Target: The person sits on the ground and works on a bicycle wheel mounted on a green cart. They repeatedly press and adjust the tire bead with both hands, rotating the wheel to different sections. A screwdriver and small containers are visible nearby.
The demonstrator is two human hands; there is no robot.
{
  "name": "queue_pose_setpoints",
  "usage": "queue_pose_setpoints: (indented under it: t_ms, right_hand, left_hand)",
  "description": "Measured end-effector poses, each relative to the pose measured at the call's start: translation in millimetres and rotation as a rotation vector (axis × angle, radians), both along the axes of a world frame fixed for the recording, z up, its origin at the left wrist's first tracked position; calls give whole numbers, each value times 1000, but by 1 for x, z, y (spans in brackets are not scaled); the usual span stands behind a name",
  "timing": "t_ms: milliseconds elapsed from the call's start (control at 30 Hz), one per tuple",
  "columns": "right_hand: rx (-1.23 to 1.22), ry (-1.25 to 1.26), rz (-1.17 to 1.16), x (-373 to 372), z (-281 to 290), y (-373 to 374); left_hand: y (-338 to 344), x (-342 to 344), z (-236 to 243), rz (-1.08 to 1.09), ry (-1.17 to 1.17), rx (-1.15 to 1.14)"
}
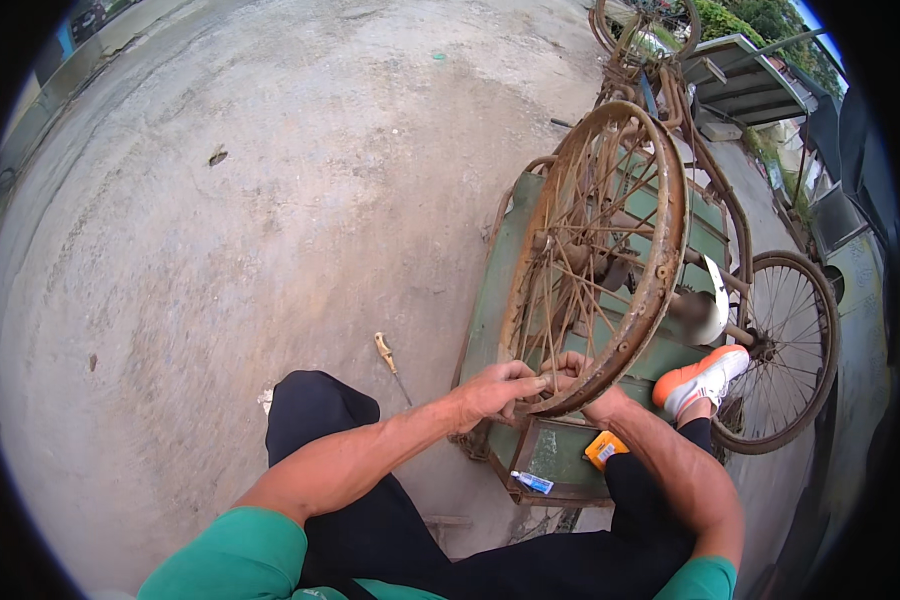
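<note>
A rusty bare wheel rim [660, 250] with thin spokes stands upright on an overturned green cargo tricycle [490, 300]. My left hand [495, 388] rests on the rim's lower edge, fingers curled against the metal and the spokes. My right hand [576, 372] reaches in from the other side of the same lower edge; its fingers sit among the spokes and are partly hidden by the rim. Both hands meet at the bottom of the wheel. I cannot tell whether either hand pinches a small part.
A screwdriver [390, 362] with a yellow handle lies on the concrete to the left. A small tube [532, 482] and an orange box [604, 449] rest on the green frame below. A second wheel with a tyre [795, 350] stands right, next to my orange-and-white shoe [698, 380].
</note>
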State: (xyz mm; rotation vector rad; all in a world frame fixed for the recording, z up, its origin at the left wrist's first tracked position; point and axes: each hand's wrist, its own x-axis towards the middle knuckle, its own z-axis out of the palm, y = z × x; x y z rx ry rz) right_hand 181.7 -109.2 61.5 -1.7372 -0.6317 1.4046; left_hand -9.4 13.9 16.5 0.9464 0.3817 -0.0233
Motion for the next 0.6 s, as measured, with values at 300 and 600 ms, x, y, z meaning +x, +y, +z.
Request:
queue_pose_setpoints:
  t_ms: [300,600]
  right_hand:
    - [29,237,-125,-4,-11,-9]
    - [-29,406,-123,-9,24,-5]
  left_hand:
    - [-3,2,0,33,16,99]
    - [0,3,1,22,61,42]
